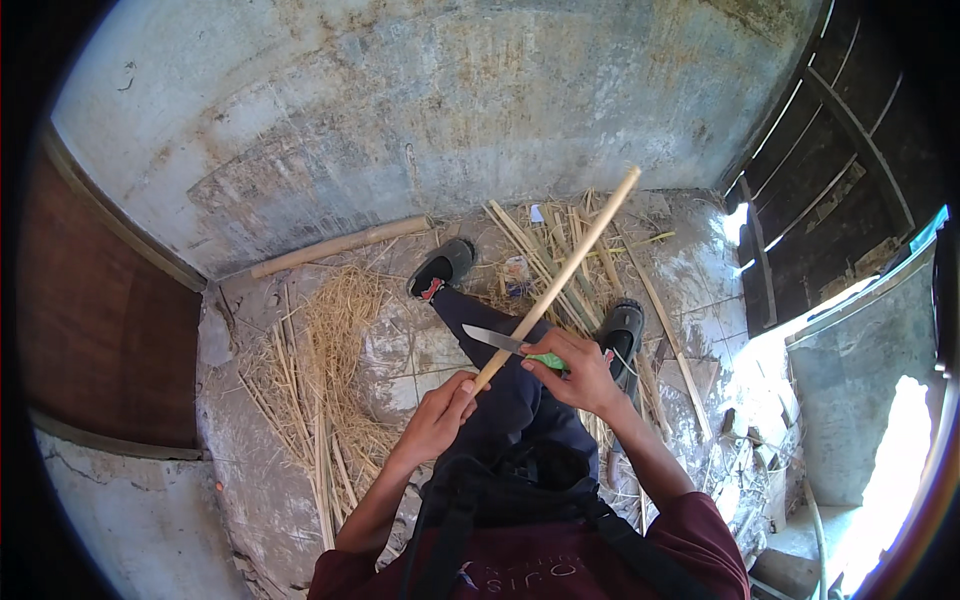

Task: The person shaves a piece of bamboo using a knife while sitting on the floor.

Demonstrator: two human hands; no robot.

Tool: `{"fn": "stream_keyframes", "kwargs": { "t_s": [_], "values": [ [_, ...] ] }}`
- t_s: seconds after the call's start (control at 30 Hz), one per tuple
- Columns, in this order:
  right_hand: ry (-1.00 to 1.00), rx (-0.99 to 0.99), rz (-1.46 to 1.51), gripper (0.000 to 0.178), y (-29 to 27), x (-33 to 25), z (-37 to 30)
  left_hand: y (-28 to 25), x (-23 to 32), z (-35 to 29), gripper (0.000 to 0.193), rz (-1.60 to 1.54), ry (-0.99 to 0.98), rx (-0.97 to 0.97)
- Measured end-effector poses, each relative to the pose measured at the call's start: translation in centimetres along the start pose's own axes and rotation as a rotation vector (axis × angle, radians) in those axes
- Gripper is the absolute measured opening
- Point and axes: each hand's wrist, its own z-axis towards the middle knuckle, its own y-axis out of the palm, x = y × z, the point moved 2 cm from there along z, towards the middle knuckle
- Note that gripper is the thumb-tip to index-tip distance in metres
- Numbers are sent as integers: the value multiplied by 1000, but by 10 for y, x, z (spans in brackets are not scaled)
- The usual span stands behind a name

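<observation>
My left hand (440,414) is closed round the lower end of a long, pale bamboo stick (574,262), which slants up and away to the right above my legs. In my right hand (578,372) is a knife (496,340) with a green handle. Its bare blade points left and lies across the stick just above my left hand. Whether the edge touches the wood I cannot tell. Part of the handle is hidden by my right fingers.
Curly shavings (345,330) and thin strips are heaped on the floor at left. More split bamboo strips (545,255) lie between and beyond my shoes. A thick bamboo pole (340,247) rests along the stained wall (420,110). Slatted dark boards (840,150) stand at right.
</observation>
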Motion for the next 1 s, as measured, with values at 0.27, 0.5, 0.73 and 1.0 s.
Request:
{"fn": "stream_keyframes", "kwargs": {
  "t_s": [0.27,0.5,0.73,1.0],
  "values": [
    [-45,55,7,19,-1,-3,-6,10,4,5,27,-48,33,16],
    [-47,81,-11,14,3,-1,-12,12,18,6,21,-14,79,59],
    [-93,133,-31,15,4,-3,-14,19,18,7,22,-59,120,90],
    [-130,151,-40,16,2,-9,-13,21,9,8,34,-129,59,-51]
  ]
}}
